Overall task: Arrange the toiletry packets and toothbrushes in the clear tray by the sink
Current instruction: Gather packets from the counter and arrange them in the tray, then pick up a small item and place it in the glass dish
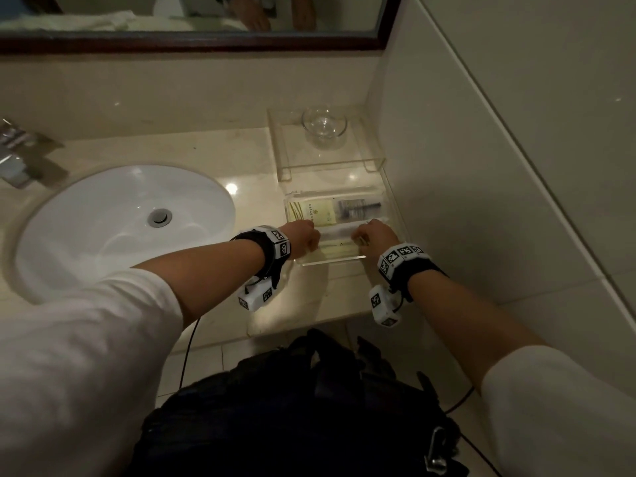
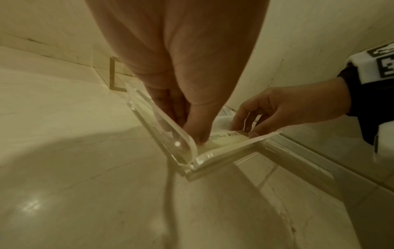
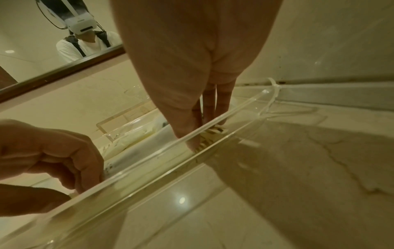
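Note:
The clear tray point(image 1: 332, 260) sits on the counter right of the sink, against the side wall. Its back row holds a yellow packet point(image 1: 309, 210) and a clear packet with a dark item point(image 1: 358, 208). In the front row lie a white packet point(image 1: 337, 230) and a long pale toothbrush packet point(image 1: 339, 250). My left hand point(image 1: 308, 235) pinches the left end of that packet point(image 2: 224, 137), thumb on top. At the striped right end point(image 3: 213, 132), my right hand point(image 1: 370, 235) pinches it with thumb and fingers reaching down inside the tray wall point(image 3: 149, 161).
A white sink point(image 1: 120, 218) and a chrome faucet point(image 1: 20, 156) lie to the left. A glass bowl point(image 1: 324, 123) stands on a clear acrylic stand point(image 1: 285, 156) behind the tray. The tiled wall point(image 1: 481, 166) is close on the right. A dark bag point(image 1: 292, 407) hangs below the counter edge.

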A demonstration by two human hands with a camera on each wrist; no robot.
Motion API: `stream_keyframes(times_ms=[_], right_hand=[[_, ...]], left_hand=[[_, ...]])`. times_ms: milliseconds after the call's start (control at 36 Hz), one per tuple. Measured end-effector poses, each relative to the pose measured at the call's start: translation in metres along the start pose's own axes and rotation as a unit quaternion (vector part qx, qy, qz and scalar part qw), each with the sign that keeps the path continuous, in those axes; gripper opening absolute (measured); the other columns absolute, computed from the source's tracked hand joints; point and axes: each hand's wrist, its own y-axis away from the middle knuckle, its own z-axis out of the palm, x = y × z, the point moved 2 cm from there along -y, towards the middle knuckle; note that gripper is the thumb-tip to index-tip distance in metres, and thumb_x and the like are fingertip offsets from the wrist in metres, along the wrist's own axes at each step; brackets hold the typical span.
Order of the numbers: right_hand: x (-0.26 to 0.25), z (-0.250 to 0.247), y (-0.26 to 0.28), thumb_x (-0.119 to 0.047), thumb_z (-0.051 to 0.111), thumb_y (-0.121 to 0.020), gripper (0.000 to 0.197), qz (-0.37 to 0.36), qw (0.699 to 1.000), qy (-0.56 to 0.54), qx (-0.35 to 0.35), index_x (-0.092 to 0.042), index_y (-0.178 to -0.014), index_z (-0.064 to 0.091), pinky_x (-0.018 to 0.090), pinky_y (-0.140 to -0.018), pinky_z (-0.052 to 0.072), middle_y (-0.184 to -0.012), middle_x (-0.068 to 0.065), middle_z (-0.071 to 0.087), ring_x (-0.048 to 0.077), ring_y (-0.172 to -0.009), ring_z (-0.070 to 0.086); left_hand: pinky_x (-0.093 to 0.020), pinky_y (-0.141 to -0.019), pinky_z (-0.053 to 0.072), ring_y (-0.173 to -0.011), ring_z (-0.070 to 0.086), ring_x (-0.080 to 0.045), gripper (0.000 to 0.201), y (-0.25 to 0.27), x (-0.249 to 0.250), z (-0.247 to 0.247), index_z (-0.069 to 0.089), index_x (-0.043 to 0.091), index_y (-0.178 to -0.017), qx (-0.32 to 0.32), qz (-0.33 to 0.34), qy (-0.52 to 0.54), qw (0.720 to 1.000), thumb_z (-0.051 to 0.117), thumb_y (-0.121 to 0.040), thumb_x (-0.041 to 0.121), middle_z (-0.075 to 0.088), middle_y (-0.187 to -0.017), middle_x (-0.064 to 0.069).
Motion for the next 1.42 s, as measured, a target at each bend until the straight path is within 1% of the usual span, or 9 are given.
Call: stream_keyframes(times_ms=[194, 306, 417, 583, 722, 861, 1028, 1278, 1417], right_hand=[[-0.017, -0.007, 0.0, -0.015, 0.064, -0.084, 0.024, 0.01, 0.997, -0.059, 0.049, -0.012, -0.107, 0.067, 0.028, -0.085, 0.046, -0.112, 0.008, 0.058, 0.023, -0.099, 0.059], [-0.053, -0.016, -0.003, -0.015, 0.063, -0.085, 0.017, -0.031, 0.991, -0.104, 0.085, -0.009, -0.099, 0.069, 0.023, -0.075, 0.043, -0.103, 0.009, 0.065, 0.015, -0.085, 0.058], [-0.099, -0.02, -0.003, -0.011, 0.064, -0.083, 0.01, -0.073, 0.977, -0.158, 0.122, -0.008, -0.091, 0.071, 0.03, -0.081, 0.051, -0.096, 0.01, 0.067, 0.019, -0.084, 0.061], [-0.177, -0.006, -0.001, -0.012, 0.065, -0.081, 0.009, -0.133, 0.969, -0.189, 0.093, -0.011, -0.086, 0.072, 0.025, -0.077, 0.043, -0.092, 0.005, 0.07, 0.015, -0.082, 0.058], [-0.235, 0.017, 0.004, -0.012, 0.062, -0.083, 0.011, -0.183, 0.962, -0.196, 0.041, -0.01, -0.088, 0.071, 0.017, -0.071, 0.042, -0.092, 0.003, 0.068, 0.015, -0.081, 0.058], [-0.286, 0.033, 0.005, -0.013, 0.062, -0.084, 0.01, -0.233, 0.955, -0.184, -0.007, -0.009, -0.088, 0.071, 0.025, -0.077, 0.046, -0.089, 0.002, 0.068, 0.012, -0.08, 0.057], [-0.327, 0.053, -0.006, -0.027, 0.066, -0.083, 0.012, -0.268, 0.952, -0.129, -0.071, -0.015, -0.085, 0.067, 0.03, -0.079, 0.05, -0.091, 0.0, 0.068, 0.014, -0.084, 0.06], [-0.38, 0.087, -0.002, -0.035, 0.069, -0.083, 0.035, -0.339, 0.924, -0.011, -0.178, -0.013, -0.108, 0.059, 0.032, -0.085, 0.047, -0.106, 0.004, 0.063, 0.02, -0.097, 0.059], [-0.4, 0.104, 0.004, -0.032, 0.069, -0.082, 0.036, -0.374, 0.908, 0.0, -0.191, -0.01, -0.11, 0.058, 0.028, -0.082, 0.043, -0.108, 0.006, 0.063, 0.018, -0.092, 0.056]], left_hand=[[-0.031, -0.091, 0.046, -0.104, 0.059, -0.025, 0.025, 0.024, -0.016, -0.021, 0.068, 0.012, -0.107, 0.076, 0.016, 0.086, 0.993, 0.059, -0.086, 0.005, 0.059, -0.115, -0.011], [-0.025, -0.088, 0.045, -0.105, 0.06, -0.022, 0.024, 0.049, -0.036, -0.039, 0.068, 0.013, -0.109, 0.144, -0.046, 0.181, 0.972, 0.064, -0.086, 0.011, 0.063, -0.118, -0.006], [-0.018, -0.076, 0.043, -0.095, 0.058, -0.012, 0.017, 0.081, -0.065, -0.043, 0.069, 0.014, -0.103, 0.172, -0.103, 0.349, 0.916, 0.063, -0.087, 0.013, 0.067, -0.105, -0.002], [-0.017, -0.069, 0.046, -0.08, 0.058, -0.009, 0.017, 0.146, -0.111, -0.032, 0.065, 0.012, -0.102, 0.198, -0.165, 0.485, 0.836, 0.054, -0.09, 0.007, 0.063, -0.088, 0.003], [-0.015, -0.065, 0.044, -0.075, 0.056, -0.006, 0.012, 0.202, -0.148, -0.013, 0.061, 0.011, -0.099, 0.227, -0.221, 0.497, 0.808, 0.054, -0.091, 0.007, 0.059, -0.087, 0.005], [-0.018, -0.066, 0.043, -0.075, 0.055, -0.01, 0.008, 0.253, -0.181, 0.005, 0.062, 0.016, -0.088, 0.291, -0.298, 0.484, 0.769, 0.061, -0.088, 0.008, 0.059, -0.085, 0.002], [-0.034, -0.089, 0.045, -0.107, 0.058, -0.027, 0.023, 0.303, -0.21, 0.03, 0.066, 0.009, -0.104, 0.296, -0.412, 0.403, 0.761, 0.069, -0.083, 0.015, 0.064, -0.111, -0.012], [-0.034, -0.092, 0.044, -0.113, 0.055, -0.029, 0.031, 0.366, -0.22, 0.077, 0.063, 0.01, -0.112, 0.295, -0.518, 0.388, 0.703, 0.068, -0.082, 0.017, 0.057, -0.123, -0.013], [-0.03, -0.089, 0.041, -0.115, 0.054, -0.027, 0.035, 0.382, -0.222, 0.099, 0.062, 0.013, -0.115, 0.276, -0.541, 0.381, 0.698, 0.069, -0.082, 0.021, 0.055, -0.126, -0.012]])
